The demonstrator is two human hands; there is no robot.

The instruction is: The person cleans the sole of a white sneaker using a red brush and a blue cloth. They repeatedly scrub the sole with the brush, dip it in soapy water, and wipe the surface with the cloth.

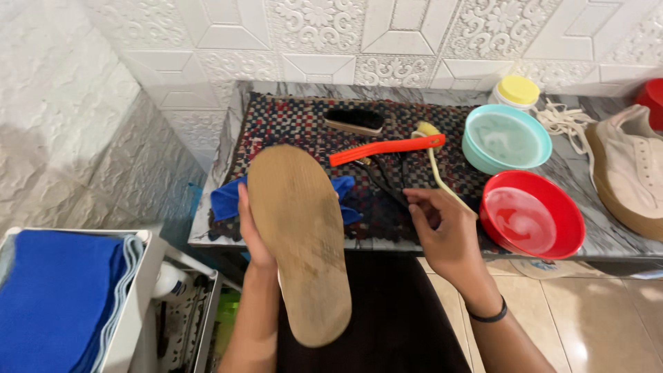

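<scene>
My left hand (250,231) grips a shoe (298,238) with its tan, scuffed sole turned up towards me, held over the table's front edge. My right hand (442,231) hovers just right of it, fingers curled at the thin cream handle of a yellow-headed brush (434,148); whether it grips the handle is unclear. An orange brush (387,148) lies across the chequered mat (290,124). A blue cloth (224,199) lies under the shoe. Dark laces (384,181) lie on the mat near my right fingers.
A black shoe brush (353,121) rests at the mat's back. A teal bowl (506,138) and a red bowl (531,214) hold liquid. A second pale shoe (632,173), white laces (563,119) and a yellow-lidded jar (518,91) sit right. Folded blue cloths (55,297) fill a white bin.
</scene>
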